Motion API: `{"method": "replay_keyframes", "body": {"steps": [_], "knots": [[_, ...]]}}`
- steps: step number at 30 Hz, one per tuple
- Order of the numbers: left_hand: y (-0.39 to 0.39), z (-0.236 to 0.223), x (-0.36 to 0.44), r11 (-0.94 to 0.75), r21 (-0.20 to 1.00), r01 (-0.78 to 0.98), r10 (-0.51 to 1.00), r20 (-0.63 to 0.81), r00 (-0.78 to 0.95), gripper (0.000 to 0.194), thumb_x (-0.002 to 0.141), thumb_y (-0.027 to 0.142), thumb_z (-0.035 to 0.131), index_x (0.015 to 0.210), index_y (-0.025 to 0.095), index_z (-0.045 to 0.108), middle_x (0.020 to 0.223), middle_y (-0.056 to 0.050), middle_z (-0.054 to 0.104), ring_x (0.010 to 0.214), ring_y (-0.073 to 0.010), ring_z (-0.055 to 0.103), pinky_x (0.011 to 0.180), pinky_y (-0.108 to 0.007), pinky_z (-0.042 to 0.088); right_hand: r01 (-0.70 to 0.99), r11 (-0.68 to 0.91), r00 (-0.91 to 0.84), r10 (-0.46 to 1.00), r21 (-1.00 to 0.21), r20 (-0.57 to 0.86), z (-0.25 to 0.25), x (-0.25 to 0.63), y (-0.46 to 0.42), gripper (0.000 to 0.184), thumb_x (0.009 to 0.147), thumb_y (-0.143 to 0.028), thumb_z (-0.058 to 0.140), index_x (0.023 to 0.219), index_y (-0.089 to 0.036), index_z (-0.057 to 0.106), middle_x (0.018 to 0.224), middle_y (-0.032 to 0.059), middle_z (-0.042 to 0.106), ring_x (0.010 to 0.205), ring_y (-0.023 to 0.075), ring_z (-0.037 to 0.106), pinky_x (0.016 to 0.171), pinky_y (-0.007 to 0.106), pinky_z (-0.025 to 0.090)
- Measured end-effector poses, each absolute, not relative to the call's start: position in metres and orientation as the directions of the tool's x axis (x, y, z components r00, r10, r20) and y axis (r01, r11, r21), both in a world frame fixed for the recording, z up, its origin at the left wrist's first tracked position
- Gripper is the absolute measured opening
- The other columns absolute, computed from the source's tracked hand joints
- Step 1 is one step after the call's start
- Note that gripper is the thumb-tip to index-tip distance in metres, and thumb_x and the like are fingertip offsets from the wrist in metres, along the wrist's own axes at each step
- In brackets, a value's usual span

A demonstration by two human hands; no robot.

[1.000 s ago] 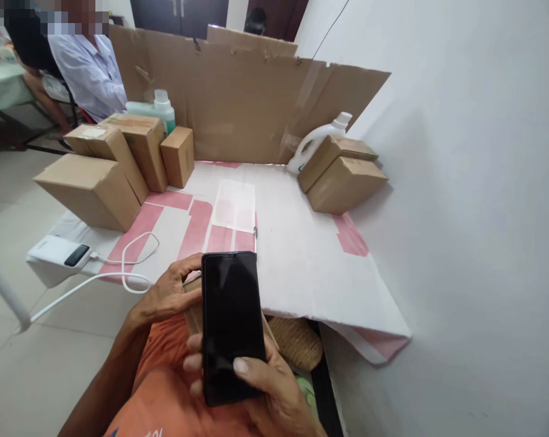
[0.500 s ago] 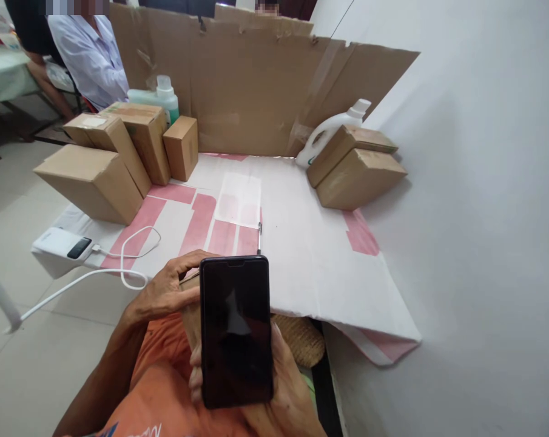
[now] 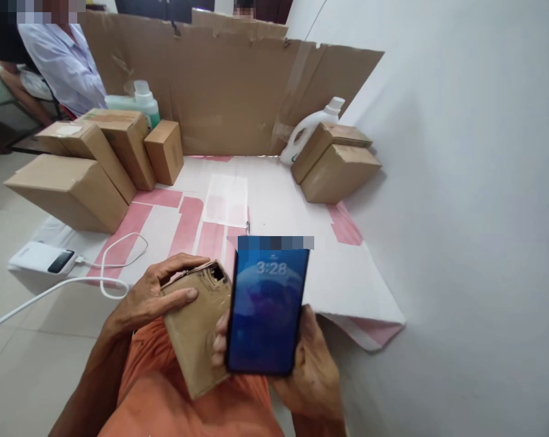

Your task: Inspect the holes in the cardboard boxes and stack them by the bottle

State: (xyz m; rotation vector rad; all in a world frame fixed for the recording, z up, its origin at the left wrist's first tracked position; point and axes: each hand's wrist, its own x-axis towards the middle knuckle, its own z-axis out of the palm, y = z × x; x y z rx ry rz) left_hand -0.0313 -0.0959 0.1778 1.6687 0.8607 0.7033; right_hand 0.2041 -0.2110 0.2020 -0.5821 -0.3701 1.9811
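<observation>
My right hand (image 3: 317, 370) grips a black-edged smartphone (image 3: 267, 315), held upright with its screen towards me. The screen is lit blue and reads 3:28. My left hand (image 3: 158, 297) is closed on the edge of a worn brown phone case (image 3: 195, 340), its thumb lying across the face. A ragged dark hole shows near the case's top corner. The case is tilted above my lap, and its right side passes behind the phone and the right hand's fingertips. A short thin rod (image 3: 248, 227) lies on the table beyond the phone, partly hidden.
A white and pink cloth (image 3: 283, 200) covers the table. Cardboard boxes (image 3: 65, 188) and a green-tinted bottle (image 3: 147, 103) stand left; more boxes (image 3: 342, 173) and a white jug (image 3: 304, 136) stand right. A cardboard panel (image 3: 229, 97) closes the back. A power bank (image 3: 42, 258) trails a white cable (image 3: 114, 279).
The phone has moved right and its dark screen has lit up. More of the brown case in my left hand now shows. The whole view has shifted slightly.
</observation>
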Motion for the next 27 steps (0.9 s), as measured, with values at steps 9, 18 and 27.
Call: {"method": "replay_keyframes", "body": {"steps": [9,18,27], "knots": [[-0.095,0.179,-0.028,-0.167,0.966,0.197,0.824,0.027,0.565,0.045,0.092,0.046,0.074,0.133,0.028,0.073,0.137,-0.008,0.072,0.122,-0.0284,0.068,0.104,-0.034,0.054,-0.062,-0.22,0.477,0.85,-0.974,-0.222,0.093,0.28,-0.107,0.065,0.078,-0.085,0.057,0.085,-0.02,0.068,0.079,0.0048,0.073,0.075,0.0225,0.067,0.072,0.036,0.056],[-0.095,0.178,-0.028,-0.123,0.985,0.122,0.804,0.027,0.594,0.052,0.091,0.052,0.072,0.136,0.026,0.072,0.14,-0.011,0.069,0.126,-0.0335,0.066,0.109,-0.042,0.053,0.44,-0.366,0.546,0.834,-0.82,-0.08,0.031,0.299,-0.074,0.047,0.087,-0.066,0.045,0.068,-0.024,0.057,0.064,0.0026,0.059,0.07,0.0222,0.052,0.067,0.034,0.04],[-0.099,0.127,-0.043,-0.107,0.994,0.003,0.902,0.096,0.421,0.074,0.101,0.075,0.035,0.14,0.024,0.07,0.149,-0.014,0.063,0.146,-0.0365,0.051,0.126,-0.054,0.034,0.682,-0.275,0.391,0.92,-0.677,0.021,0.049,0.3,-0.12,0.053,0.082,-0.04,0.066,0.126,-0.011,0.073,0.128,0.0249,0.063,0.124,0.0409,0.055,0.113,0.06,0.039]]}}
